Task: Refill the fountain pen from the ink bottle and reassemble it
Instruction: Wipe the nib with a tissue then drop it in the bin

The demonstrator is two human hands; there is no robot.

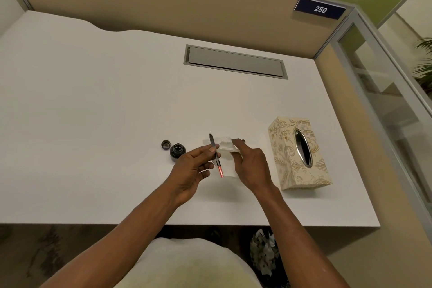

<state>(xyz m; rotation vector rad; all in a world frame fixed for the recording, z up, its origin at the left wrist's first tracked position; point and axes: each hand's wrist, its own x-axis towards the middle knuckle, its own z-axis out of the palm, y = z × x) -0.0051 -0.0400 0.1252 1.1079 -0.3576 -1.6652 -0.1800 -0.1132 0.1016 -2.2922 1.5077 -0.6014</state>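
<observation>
Right now the fountain pen's inner section [215, 154], stripped of its barrel, is held above the white desk [93, 105] with its dark nib pointing away from the person and its red-tinted converter end pointing back toward them. The left hand [192, 170] pinches it near the middle between thumb and forefinger, the other fingers curled loosely beneath. Just to the right of the pen, the right hand [251, 166] grips a white tissue [225, 147]; the sheet hangs from the fingertips and spreads behind and beside the pen's shaft. Whether the tissue actually touches the pen cannot be told from this angle.

Left of the left hand, the small round ink bottle [177, 150] stands open on the desk, dark ink showing inside its mouth. Its cap [166, 144] lies just beside it, to the upper left, with the hollow side up.

To the right of the right hand sits a rectangular tissue box [299, 154] with a cream floral pattern and an oval metal-rimmed opening on top. Farther back on the desk, a grey cable hatch [236, 62] lies flush with the surface. A beige partition [163, 2] runs behind the desk, and a dark blue plate [320, 9] on it reads 250. Both forearms are bare, reaching in from the bottom of the view.
</observation>
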